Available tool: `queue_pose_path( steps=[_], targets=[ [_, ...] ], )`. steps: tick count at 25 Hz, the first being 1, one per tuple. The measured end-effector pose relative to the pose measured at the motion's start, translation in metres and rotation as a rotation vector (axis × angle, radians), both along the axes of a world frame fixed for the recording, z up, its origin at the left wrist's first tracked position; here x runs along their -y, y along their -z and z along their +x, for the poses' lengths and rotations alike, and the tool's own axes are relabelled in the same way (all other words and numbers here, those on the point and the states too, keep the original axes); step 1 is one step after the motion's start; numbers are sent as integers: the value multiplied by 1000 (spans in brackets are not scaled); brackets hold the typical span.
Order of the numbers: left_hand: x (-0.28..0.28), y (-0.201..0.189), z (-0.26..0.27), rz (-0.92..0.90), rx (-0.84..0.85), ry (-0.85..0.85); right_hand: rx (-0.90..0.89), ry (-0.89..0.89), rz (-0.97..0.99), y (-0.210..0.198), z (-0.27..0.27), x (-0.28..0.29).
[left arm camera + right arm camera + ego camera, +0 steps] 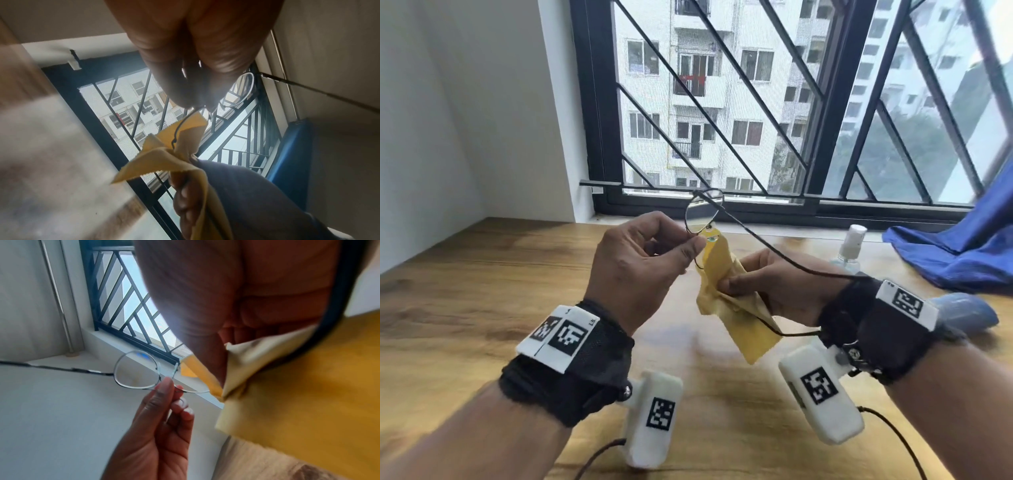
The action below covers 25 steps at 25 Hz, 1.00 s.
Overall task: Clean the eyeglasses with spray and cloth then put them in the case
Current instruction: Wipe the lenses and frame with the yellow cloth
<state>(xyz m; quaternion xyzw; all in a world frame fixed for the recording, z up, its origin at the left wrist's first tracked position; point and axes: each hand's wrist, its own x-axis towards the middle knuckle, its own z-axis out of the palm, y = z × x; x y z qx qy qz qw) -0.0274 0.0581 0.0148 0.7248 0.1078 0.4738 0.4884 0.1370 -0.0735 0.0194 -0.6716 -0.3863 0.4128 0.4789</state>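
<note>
Thin black wire eyeglasses (703, 212) are held up above the wooden table. My left hand (647, 253) pinches the frame at the bridge between thumb and forefinger; in the right wrist view the same pinch shows beside one bare lens of the eyeglasses (135, 371). My right hand (767, 284) grips a yellow cloth (726, 294) wrapped over the other lens. The cloth (180, 146) covers part of the rim in the left wrist view. One temple arm runs back over my right wrist. A clear spray bottle (851, 250) stands on the table behind my right hand.
A blue-grey eyeglass case (969, 313) lies on the table (482, 274) to the right of my right wrist. A blue fabric (955, 253) is heaped at the far right. A barred window (756, 102) runs along the table's back edge.
</note>
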Motion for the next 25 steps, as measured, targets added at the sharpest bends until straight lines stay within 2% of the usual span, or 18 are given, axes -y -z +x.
queue_pose_path(
  steps=[4,7,9,13,14,17,19,21,24,25],
  targets=[
    [4,-1,0,9,-23,15,182,115,34,1,-4,-2],
    [4,-5,-4,47,-22,-6,240,113,27,4,-5,-3],
    [2,-6,-5,76,-6,-54,185,56,46,5,-5,-5],
    [-6,-9,-7,89,42,-156,-37,-139,44,-1,-2,0],
    [-7,-10,-8,95,47,-175,-13,-150,7,-4,-2,2],
    [-19,-11,-10,125,50,-254,261,-80,-51,-8,-2,5],
    [-31,-13,-12,116,52,-285,339,-27,-66,-8,-1,4],
    [-35,-11,-12,89,26,-262,319,-8,-100,-7,2,2],
    [-26,-7,-7,30,-42,-137,142,-54,-128,-11,-1,4],
    [-24,-6,-6,-20,-52,-83,89,-21,-90,-12,-3,4]
  ],
)
